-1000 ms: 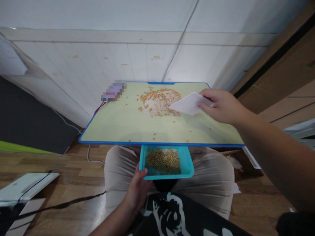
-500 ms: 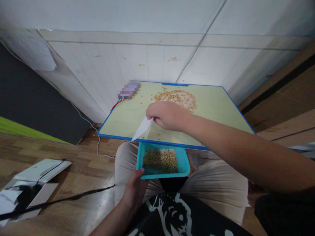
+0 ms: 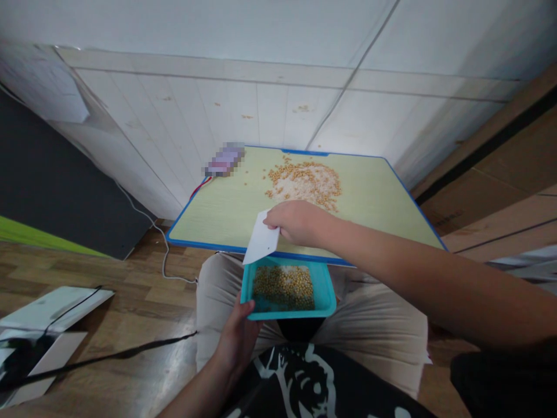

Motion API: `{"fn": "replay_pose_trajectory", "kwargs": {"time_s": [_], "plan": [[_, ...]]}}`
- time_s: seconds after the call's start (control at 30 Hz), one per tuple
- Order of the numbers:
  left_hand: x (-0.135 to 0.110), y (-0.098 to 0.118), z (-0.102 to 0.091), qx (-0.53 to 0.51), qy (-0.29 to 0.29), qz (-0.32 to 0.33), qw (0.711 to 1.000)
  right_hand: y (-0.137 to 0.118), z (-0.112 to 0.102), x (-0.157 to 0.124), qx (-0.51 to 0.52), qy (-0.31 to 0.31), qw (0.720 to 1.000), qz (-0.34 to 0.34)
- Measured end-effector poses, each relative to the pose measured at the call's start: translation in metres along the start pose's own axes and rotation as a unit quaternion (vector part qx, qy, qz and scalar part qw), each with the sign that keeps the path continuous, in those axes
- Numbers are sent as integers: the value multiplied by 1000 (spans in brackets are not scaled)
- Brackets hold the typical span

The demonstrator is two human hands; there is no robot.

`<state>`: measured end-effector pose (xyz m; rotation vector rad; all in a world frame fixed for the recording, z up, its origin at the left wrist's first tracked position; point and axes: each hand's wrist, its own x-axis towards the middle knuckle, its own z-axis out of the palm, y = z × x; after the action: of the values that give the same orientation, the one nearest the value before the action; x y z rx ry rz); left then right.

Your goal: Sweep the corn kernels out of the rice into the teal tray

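Note:
My left hand (image 3: 242,319) grips the near left corner of a turquoise plastic tray (image 3: 324,297), thumb over its rim. Yellow beans (image 3: 285,284), with some white grains among them, lie in the tray, which is held at the table's front edge above my lap. Pinched in my right hand (image 3: 292,222) is a flat white card (image 3: 261,238), slanting down toward the tray's far left rim. Beyond that hand, a pile of white grains mixed with yellow beans (image 3: 304,181) is spread on the pale table (image 3: 369,203).
A blurred-out phone-like object (image 3: 225,161) with a red cord rests at the table's back left corner. The white panelled wall (image 3: 243,110) stands right behind. Cardboard boxes (image 3: 500,174) are at the right. On the floor at left lies an open white box (image 3: 56,310).
My right hand has moved toward me with the card, which now shows its broad face near the tray's rim. More of the pile is visible. My left hand still holds the tray.

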<state>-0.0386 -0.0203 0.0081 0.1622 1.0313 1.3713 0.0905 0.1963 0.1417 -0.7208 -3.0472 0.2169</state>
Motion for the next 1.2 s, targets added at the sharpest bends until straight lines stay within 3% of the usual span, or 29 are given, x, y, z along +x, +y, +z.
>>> {"fn": "replay_pose_trajectory", "kwargs": {"time_s": [0.3,0.47,0.7,0.83,1.2], "plan": [[0,-3,5,16,15,-8,1000,9,-4,-46,-10,3,999,33],[0,-3,6,29,-4,-15,999,13,-8,-69,10,10,998,57],[0,-4,10,16,10,-17,1000,26,-5,-103,1,46,998,39],[0,-5,8,16,-11,-26,999,34,-6,-123,-7,56,998,41],[-1,-7,11,28,-12,-41,999,46,-9,-148,-13,44,996,70]]}}
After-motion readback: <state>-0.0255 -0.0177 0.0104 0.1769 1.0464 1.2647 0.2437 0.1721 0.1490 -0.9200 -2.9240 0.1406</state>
